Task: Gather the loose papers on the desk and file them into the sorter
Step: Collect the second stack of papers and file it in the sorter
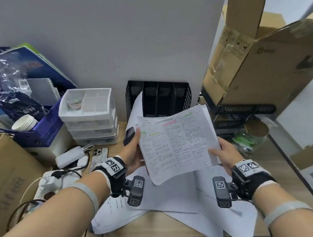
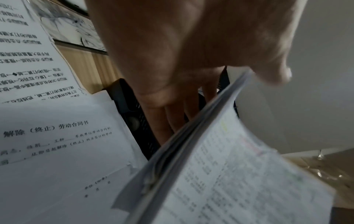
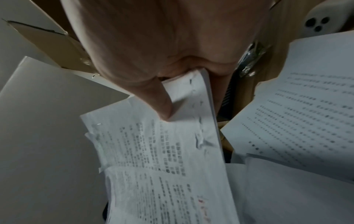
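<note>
Both hands hold a thick stack of printed papers (image 1: 176,145) with pink and green highlights above the desk, in front of the black mesh sorter (image 1: 158,99). My left hand (image 1: 135,149) grips its left edge, thumb on top and fingers beneath, as the left wrist view shows at the stack (image 2: 220,174). My right hand (image 1: 222,154) pinches the right edge, thumb pressed on the top sheet of the stack (image 3: 162,151). One white sheet (image 1: 136,107) leans in the sorter's leftmost slot. More loose papers (image 1: 175,204) lie spread on the desk under my wrists.
A white drawer organiser (image 1: 88,114) stands left of the sorter, with a phone (image 1: 99,155), white charger (image 1: 69,157) and power strip (image 1: 50,183) in front. A blue crate (image 1: 45,130) and cardboard boxes (image 1: 260,65) flank the desk. A dark device (image 1: 129,135) lies by my left hand.
</note>
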A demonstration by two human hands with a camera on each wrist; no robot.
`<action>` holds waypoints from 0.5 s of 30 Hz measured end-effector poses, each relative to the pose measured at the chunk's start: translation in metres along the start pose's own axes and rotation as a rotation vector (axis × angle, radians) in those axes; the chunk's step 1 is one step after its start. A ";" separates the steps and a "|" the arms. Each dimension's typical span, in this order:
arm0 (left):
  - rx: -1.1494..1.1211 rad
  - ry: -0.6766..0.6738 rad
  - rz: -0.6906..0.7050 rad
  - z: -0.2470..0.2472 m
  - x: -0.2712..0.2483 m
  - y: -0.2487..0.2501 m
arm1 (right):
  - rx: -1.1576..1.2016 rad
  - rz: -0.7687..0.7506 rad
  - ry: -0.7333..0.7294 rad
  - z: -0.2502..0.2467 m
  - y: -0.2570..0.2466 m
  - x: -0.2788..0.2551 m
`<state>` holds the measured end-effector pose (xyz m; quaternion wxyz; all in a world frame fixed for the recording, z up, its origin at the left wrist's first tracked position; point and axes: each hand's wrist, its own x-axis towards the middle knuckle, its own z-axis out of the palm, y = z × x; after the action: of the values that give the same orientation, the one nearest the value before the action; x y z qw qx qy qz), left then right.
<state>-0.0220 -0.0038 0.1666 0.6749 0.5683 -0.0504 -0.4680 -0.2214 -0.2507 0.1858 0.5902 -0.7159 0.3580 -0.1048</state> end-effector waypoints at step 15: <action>0.355 0.225 0.403 0.060 -0.003 -0.013 | 0.469 0.361 -0.342 0.005 -0.025 0.010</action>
<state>-0.0676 -0.0439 0.1788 0.6456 0.7045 -0.1682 -0.2421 -0.2022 -0.2521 0.2047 0.7994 -0.4929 0.3409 0.0435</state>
